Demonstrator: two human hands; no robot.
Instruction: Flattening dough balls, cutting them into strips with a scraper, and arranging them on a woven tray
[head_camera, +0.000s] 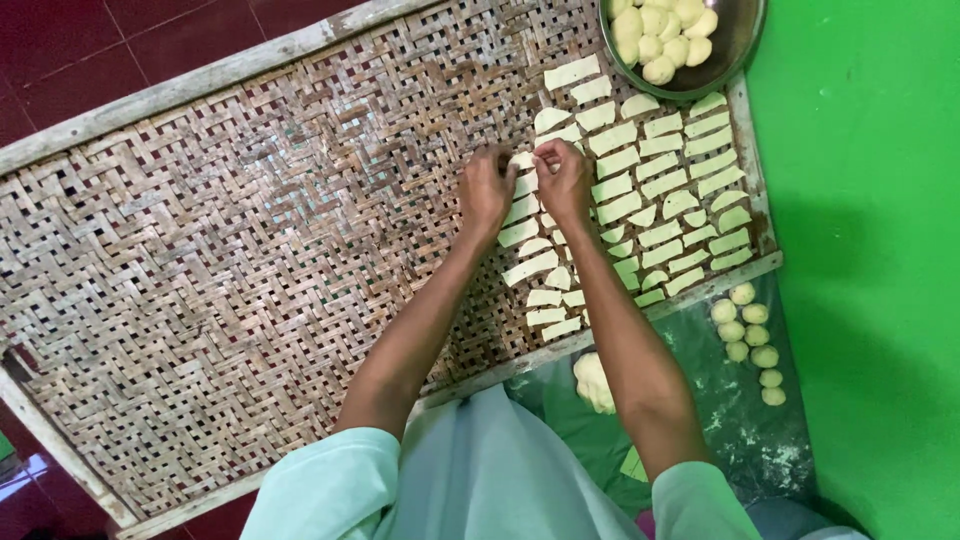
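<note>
Dough strip pinched by left hand and right hand amid dough rows on woven tray.

A pale mint short-sleeved top is worn. Both forearms are left bare below the sleeves.

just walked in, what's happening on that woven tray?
A person's left hand and right hand are together on a pale dough strip at the woven bamboo tray. Rows of flat cut dough pieces cover the tray's right part. A metal bowl of dough balls sits at the top corner; more small balls lie below the tray.
</note>
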